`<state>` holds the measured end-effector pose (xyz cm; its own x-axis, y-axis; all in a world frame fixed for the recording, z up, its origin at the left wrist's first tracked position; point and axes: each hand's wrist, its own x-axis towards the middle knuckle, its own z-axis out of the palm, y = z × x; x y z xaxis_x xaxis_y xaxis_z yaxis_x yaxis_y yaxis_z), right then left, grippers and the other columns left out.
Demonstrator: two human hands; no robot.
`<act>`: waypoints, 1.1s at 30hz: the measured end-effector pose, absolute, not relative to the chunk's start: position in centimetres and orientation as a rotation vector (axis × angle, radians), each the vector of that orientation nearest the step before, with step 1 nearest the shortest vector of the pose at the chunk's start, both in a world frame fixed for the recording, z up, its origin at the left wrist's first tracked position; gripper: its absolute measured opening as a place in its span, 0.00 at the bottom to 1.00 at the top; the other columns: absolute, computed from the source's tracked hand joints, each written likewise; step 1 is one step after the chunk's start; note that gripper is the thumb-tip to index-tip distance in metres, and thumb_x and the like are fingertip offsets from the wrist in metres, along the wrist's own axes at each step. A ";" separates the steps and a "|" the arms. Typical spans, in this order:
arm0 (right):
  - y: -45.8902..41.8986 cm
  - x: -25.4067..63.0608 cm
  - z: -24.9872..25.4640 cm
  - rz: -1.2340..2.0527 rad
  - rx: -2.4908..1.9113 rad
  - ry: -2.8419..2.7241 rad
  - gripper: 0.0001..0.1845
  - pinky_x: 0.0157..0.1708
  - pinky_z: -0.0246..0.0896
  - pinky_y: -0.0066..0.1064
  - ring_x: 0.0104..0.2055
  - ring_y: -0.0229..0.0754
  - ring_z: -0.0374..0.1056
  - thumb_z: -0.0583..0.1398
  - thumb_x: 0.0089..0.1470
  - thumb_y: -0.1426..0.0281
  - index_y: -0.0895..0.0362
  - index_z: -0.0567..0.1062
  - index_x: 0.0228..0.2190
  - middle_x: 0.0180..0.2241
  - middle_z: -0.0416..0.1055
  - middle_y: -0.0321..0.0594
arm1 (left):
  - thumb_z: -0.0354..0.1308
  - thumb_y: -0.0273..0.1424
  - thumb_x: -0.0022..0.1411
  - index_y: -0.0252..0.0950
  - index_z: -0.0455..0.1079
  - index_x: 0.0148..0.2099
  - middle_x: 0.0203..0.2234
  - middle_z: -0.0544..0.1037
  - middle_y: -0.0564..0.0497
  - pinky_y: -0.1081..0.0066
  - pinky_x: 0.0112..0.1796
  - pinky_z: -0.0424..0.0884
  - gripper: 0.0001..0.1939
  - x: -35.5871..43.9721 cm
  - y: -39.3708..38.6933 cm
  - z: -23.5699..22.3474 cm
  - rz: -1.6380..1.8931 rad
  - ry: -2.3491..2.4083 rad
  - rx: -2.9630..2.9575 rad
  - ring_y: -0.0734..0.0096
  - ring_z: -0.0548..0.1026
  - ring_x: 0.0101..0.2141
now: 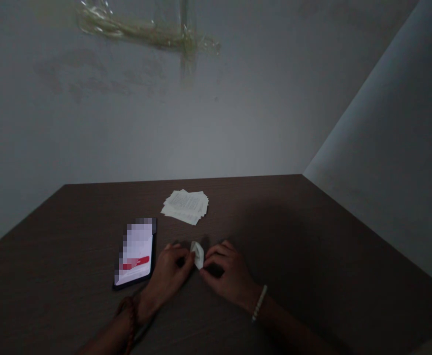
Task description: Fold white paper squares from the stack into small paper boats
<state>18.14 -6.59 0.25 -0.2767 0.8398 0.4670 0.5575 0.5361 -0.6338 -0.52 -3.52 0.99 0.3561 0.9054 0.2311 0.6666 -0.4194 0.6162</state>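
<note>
Paper point(197, 254), lower centre, partly folded; left hand point(169, 268) and right hand point(230, 271) pinch opposite edges. Risk: uneven pull could tear or skew it. Left wrist sits close to phone point(134, 254), lower left; a sideways slip could nudge it. Phone screen pixelated; print on sheets point(185, 206), above paper, illegible. No brand readable.

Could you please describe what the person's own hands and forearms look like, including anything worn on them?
Both hands are bare, without gloves, and no sleeve shows on the visible part of either forearm. Around the wrist of the left hand is a reddish-brown bracelet that looks braided or beaded. The right hand has a pale bracelet of small beads at its wrist.
</note>
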 end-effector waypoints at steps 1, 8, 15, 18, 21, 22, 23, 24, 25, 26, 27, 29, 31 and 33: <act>-6.6 18.1 0.2 0.437 -1.135 -1.978 0.04 0.40 0.60 0.33 0.38 0.40 0.64 0.67 0.47 0.73 0.55 0.75 0.28 0.34 0.73 0.36 | 0.47 0.37 0.64 0.36 0.65 0.20 0.19 0.69 0.53 0.65 0.36 0.62 0.21 -0.5 -3.5 0.9 0.771 1.375 2.202 0.68 0.68 0.25; -6.5 18.4 0.2 0.223 -1.112 -2.054 0.04 0.41 0.61 0.34 0.38 0.42 0.65 0.65 0.51 0.70 0.55 0.73 0.30 0.33 0.73 0.37 | 0.47 0.37 0.64 0.35 0.65 0.21 0.19 0.69 0.54 0.65 0.37 0.60 0.21 -0.5 -3.6 0.8 0.767 1.374 2.186 0.68 0.69 0.26; -6.4 18.7 -0.2 0.011 -1.013 -2.263 0.03 0.36 0.60 0.32 0.35 0.41 0.63 0.60 0.57 0.73 0.54 0.74 0.34 0.32 0.74 0.36 | 0.46 0.39 0.64 0.35 0.62 0.19 0.16 0.67 0.54 0.64 0.36 0.60 0.23 -0.3 -3.6 1.5 0.756 1.366 2.203 0.69 0.67 0.24; -6.3 18.6 -0.5 0.023 -1.044 -2.240 0.03 0.36 0.60 0.32 0.35 0.41 0.64 0.60 0.56 0.74 0.55 0.74 0.33 0.32 0.74 0.36 | 0.45 0.39 0.65 0.35 0.61 0.19 0.16 0.67 0.54 0.64 0.36 0.60 0.24 -0.4 -3.6 1.5 0.737 1.347 2.224 0.68 0.67 0.24; -5.8 19.0 -0.5 0.058 -1.115 -2.132 0.04 0.37 0.61 0.31 0.35 0.40 0.65 0.60 0.55 0.76 0.55 0.74 0.31 0.32 0.74 0.36 | 0.44 0.39 0.66 0.35 0.64 0.21 0.18 0.69 0.53 0.63 0.37 0.60 0.23 -0.6 -3.6 1.3 0.709 1.334 2.261 0.67 0.68 0.26; -5.5 19.4 -0.5 0.055 -1.136 -2.099 0.05 0.37 0.61 0.31 0.35 0.40 0.65 0.59 0.55 0.76 0.55 0.74 0.31 0.32 0.74 0.36 | 0.44 0.39 0.66 0.35 0.64 0.22 0.18 0.69 0.53 0.62 0.38 0.60 0.23 -0.6 -3.6 1.2 0.703 1.329 2.280 0.66 0.68 0.26; -5.2 19.9 -0.4 0.040 -1.168 -2.070 0.05 0.37 0.61 0.31 0.35 0.40 0.66 0.59 0.55 0.76 0.55 0.74 0.31 0.32 0.74 0.36 | 0.44 0.39 0.66 0.35 0.65 0.22 0.19 0.69 0.53 0.61 0.38 0.60 0.22 -0.6 -3.6 1.1 0.697 1.322 2.302 0.66 0.69 0.27; -4.8 20.5 -0.3 0.023 -1.213 -2.046 0.05 0.38 0.61 0.31 0.36 0.41 0.66 0.59 0.56 0.76 0.55 0.75 0.31 0.32 0.74 0.37 | 0.45 0.38 0.66 0.35 0.65 0.22 0.19 0.70 0.53 0.60 0.39 0.60 0.22 -0.6 -3.6 1.1 0.692 1.311 2.324 0.65 0.69 0.27; -4.3 21.2 -0.1 -0.004 -1.248 -2.048 0.05 0.39 0.62 0.31 0.37 0.41 0.66 0.59 0.56 0.76 0.55 0.75 0.32 0.33 0.75 0.38 | 0.45 0.37 0.66 0.35 0.65 0.22 0.18 0.69 0.53 0.60 0.39 0.61 0.21 -0.6 -3.6 1.0 0.689 1.300 2.348 0.65 0.69 0.27; -3.7 21.9 0.2 -0.030 -1.311 -2.065 0.05 0.40 0.62 0.32 0.37 0.41 0.66 0.59 0.56 0.75 0.55 0.75 0.32 0.34 0.75 0.38 | 0.45 0.37 0.66 0.35 0.65 0.23 0.19 0.70 0.52 0.59 0.39 0.61 0.20 -0.5 -3.7 1.1 0.687 1.286 2.371 0.65 0.69 0.27; -3.0 22.8 0.4 -0.067 -1.395 -2.082 0.04 0.41 0.61 0.31 0.38 0.41 0.67 0.59 0.57 0.74 0.55 0.75 0.33 0.35 0.75 0.39 | 0.46 0.36 0.65 0.35 0.65 0.24 0.20 0.71 0.52 0.59 0.39 0.61 0.19 -0.4 -3.7 1.1 0.690 1.268 2.394 0.65 0.69 0.27; -1.5 24.4 1.1 -0.173 -1.607 -2.152 0.05 0.42 0.61 0.30 0.40 0.40 0.67 0.58 0.59 0.71 0.54 0.76 0.34 0.37 0.75 0.38 | 0.46 0.34 0.65 0.36 0.65 0.24 0.20 0.71 0.51 0.59 0.39 0.61 0.18 -0.3 -3.8 1.2 0.705 1.266 2.451 0.64 0.69 0.28; 0.3 25.9 1.6 -0.206 -1.668 -2.168 0.06 0.41 0.60 0.30 0.40 0.41 0.67 0.58 0.59 0.71 0.55 0.76 0.33 0.37 0.75 0.39 | 0.47 0.33 0.64 0.36 0.65 0.24 0.20 0.71 0.51 0.59 0.38 0.61 0.17 -0.1 -4.0 1.3 0.709 1.247 2.510 0.64 0.69 0.28; 2.1 27.2 1.9 -0.240 -1.724 -2.165 0.07 0.40 0.60 0.30 0.41 0.43 0.67 0.58 0.59 0.71 0.56 0.77 0.34 0.37 0.75 0.40 | 0.48 0.31 0.64 0.36 0.66 0.25 0.21 0.71 0.50 0.59 0.38 0.62 0.15 0.0 -4.2 1.2 0.721 1.220 2.566 0.63 0.69 0.28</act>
<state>27.20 2.12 1.85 -0.1895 0.9051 0.3807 0.9665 0.2403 -0.0900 -0.01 -4.20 1.22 0.5375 0.7722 0.3389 0.6695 -0.6351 0.3852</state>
